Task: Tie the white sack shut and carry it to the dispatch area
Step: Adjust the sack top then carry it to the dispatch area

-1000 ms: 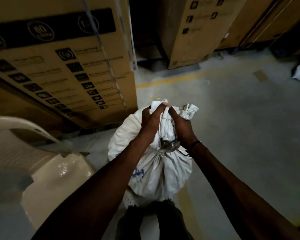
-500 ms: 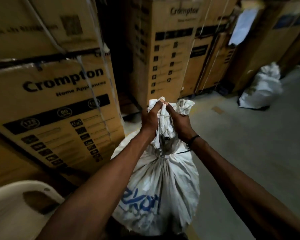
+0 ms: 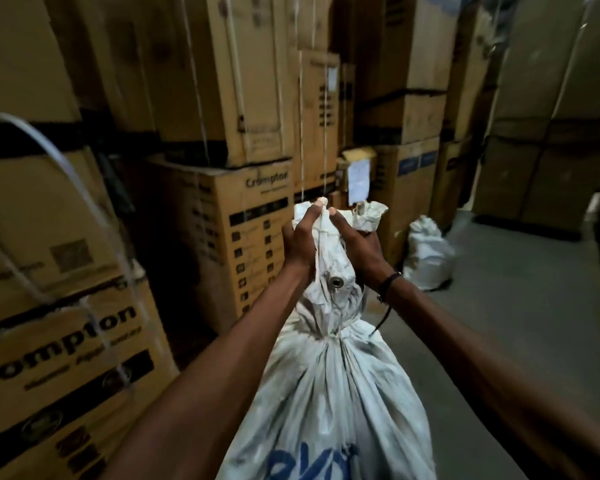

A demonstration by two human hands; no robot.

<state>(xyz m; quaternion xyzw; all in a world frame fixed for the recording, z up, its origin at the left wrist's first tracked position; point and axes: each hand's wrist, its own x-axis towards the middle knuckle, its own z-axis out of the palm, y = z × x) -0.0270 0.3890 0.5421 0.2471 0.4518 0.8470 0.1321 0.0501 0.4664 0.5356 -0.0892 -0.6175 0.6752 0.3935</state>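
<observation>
Fingers [image 3: 310, 216] of both your hands squeeze the white sack [image 3: 329, 386] neck, mid-frame | bunched tight so it stays shut for carrying

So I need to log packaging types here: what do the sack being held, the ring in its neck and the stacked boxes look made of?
White sack: apparently woven plastic fabric, matte and scuffed, creasing stiffly where the left hand and right hand grip its neck. Eyelet: shiny, likely metal. Boxes: brown corrugated cardboard, matte, printed, bound with pale straps, probably plastic.
</observation>
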